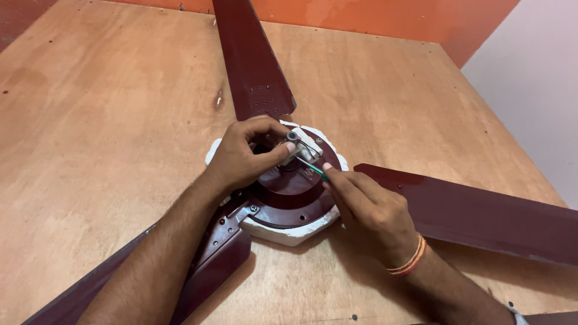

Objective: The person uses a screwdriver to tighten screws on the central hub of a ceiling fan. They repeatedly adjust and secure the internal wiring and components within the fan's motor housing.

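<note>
Maroon ceiling fan (289, 186) lies on a plywood tabletop (108, 120), motor housing roughly mid-scene, seated in a white foam ring (289, 232) that shows around its near and left edges. Three blades: one (250, 54) runs to the far edge, one (475, 210) goes right, one (211, 265) comes near-left, partly under the left forearm; its metal bracket with screws (238, 216) shows just near-left of the housing. Left hand (241, 159) sits over the far-left part of the hub, fingers curled, thumb and forefinger pinching a small whitish block (296, 147) with a dark round end on the centre of the motor; thin wires (310, 144) loop off it to the right. Right hand (367, 207) comes in from the near right, fingertips pressed together around a slim green-handled tool (314, 170), likely a small screwdriver; its tip points far-left at the block and looks to be touching or just beside it, can't tell which. Red-and-yellow thread band (409, 260) on the right wrist. Orange wall (361, 15) along the far edge of the tabletop, pale wall (536, 90) at far right
</note>
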